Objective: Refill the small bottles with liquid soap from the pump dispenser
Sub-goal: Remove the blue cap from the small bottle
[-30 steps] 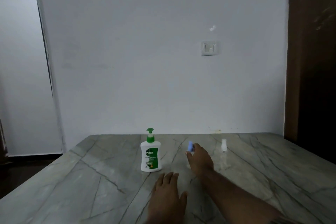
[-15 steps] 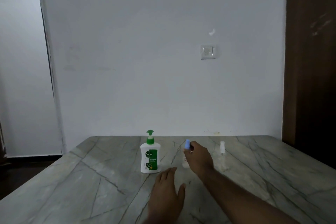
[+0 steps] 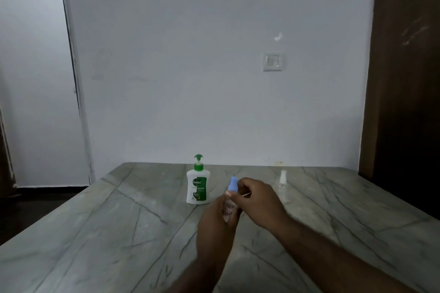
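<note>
"Dettol" marks the pump dispenser; the small bottle bears illegible print.

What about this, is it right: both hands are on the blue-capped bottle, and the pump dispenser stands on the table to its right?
Not quite. The head view shows the left hand and the right hand both on the blue-capped bottle, but the pump dispenser stands on the table to its left, not its right. To its right is the white-capped bottle.
</note>
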Demonstrator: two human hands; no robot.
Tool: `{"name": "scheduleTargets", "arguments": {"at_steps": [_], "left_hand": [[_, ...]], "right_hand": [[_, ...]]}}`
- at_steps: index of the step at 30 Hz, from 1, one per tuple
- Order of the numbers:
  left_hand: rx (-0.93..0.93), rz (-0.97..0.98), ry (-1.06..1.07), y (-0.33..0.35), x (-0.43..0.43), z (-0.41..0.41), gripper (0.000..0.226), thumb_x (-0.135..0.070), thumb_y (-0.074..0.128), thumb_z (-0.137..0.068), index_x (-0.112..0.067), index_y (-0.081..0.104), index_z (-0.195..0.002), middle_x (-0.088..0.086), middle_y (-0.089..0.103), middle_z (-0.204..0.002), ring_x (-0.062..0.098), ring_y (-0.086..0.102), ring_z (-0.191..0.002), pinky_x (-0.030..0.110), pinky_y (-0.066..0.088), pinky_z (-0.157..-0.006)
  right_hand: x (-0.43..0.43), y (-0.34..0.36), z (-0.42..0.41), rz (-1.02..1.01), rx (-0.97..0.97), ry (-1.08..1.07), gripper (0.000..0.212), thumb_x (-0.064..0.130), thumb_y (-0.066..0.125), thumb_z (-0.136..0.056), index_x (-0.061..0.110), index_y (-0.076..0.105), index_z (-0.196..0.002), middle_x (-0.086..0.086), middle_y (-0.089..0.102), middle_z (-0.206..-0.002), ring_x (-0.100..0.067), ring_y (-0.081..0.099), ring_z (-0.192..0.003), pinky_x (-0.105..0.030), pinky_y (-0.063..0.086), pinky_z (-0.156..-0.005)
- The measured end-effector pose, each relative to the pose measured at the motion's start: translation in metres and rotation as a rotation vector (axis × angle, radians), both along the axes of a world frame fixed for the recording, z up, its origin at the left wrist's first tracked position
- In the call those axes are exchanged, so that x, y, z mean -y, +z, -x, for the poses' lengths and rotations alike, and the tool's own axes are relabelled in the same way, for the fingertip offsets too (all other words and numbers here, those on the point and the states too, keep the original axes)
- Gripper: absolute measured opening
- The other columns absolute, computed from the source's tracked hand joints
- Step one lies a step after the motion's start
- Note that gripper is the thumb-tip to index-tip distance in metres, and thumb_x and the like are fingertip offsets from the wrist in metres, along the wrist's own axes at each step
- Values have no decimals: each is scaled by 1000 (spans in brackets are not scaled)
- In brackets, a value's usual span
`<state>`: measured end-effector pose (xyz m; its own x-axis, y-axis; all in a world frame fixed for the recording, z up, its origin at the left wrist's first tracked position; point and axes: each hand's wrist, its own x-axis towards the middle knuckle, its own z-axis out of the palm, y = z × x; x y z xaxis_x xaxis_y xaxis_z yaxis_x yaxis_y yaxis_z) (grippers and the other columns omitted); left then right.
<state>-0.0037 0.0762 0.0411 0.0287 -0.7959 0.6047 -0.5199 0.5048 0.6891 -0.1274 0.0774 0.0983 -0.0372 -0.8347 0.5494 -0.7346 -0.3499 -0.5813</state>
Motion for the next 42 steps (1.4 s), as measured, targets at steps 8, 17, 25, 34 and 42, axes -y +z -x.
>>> {"name": "scheduleTargets", "arguments": {"at_steps": [8, 17, 25, 34, 42], "left_hand": [[-4, -24, -58, 18, -16, 4, 12, -43, 67, -89, -39, 63, -100, -16, 70, -82, -5, 64, -77, 13, 45, -64], [6, -1, -89, 35, -28, 16, 16, -43, 67, -90, -37, 62, -104, -17, 70, -85, -5, 65, -78, 9, 44, -64], [3, -7, -139, 27, -29, 11, 13, -36, 65, -93, -29, 66, -104, -11, 71, -86, 0, 65, -80, 17, 50, -69], [34, -68, -148, 3, -27, 7, 9, -37, 62, -94, -30, 61, -88, -7, 66, -78, 5, 62, -73, 21, 49, -65], [25, -74, -133, 0, -31, 6, 10, -37, 61, -95, -28, 60, -97, -10, 65, -82, 2, 61, -76, 19, 44, -65]], "right_hand": [[-17, 38, 6, 46, -85, -49, 37, 65, 63, -74, 29, 65, -81, 13, 61, -70, -3, 57, -65, -21, 44, -59], [-29, 61, 17, 51, -199, -124, 38, 66, 66, -71, 29, 59, -67, 12, 57, -58, -2, 54, -57, -18, 32, -52], [-25, 52, 15, 18, -237, -43, 33, 53, 68, -78, 31, 52, -60, 14, 53, -58, -2, 50, -56, -14, 27, -52], [-24, 33, 16, 26, -241, 62, 31, 46, 72, -78, 25, 57, -60, 12, 51, -54, -1, 48, -52, -14, 27, -51], [-22, 27, 16, 6, -222, 21, 40, 65, 71, -68, 26, 65, -62, 10, 63, -58, -3, 57, -53, -20, 44, -51]]}}
